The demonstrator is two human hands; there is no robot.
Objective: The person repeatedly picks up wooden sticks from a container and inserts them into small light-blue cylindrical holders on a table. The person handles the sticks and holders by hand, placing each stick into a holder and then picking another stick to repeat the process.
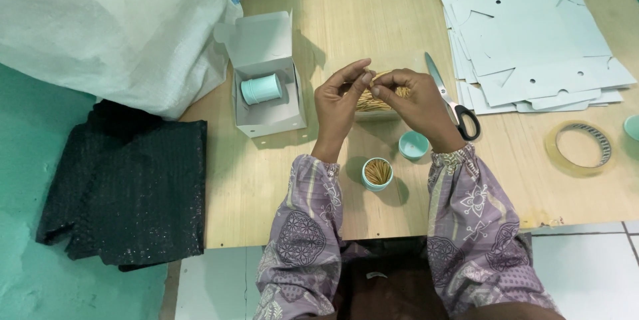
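Two hands pinch a bundle of toothpicks above a wooden counter.

Largest first: the counter (pixel 373 27) carries a stack of flat box blanks (pixel 532 40) far right and an open white box (pixel 266 87) (a teal canister lies inside) to the left. The left hand (pixel 336 104) and right hand (pixel 416 104) meet at the middle, each grip narrowed on the toothpicks (pixel 373 98). Scissors (pixel 452 104) lie just right; an open teal cup (pixel 377 173) of toothpicks stands near, its lid (pixel 413 144) beside.

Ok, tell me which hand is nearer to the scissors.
Right. The right hand lies just beside the scissors, its back almost against the blades. The left hand is farther off, across the toothpick bundle both hands pinch.
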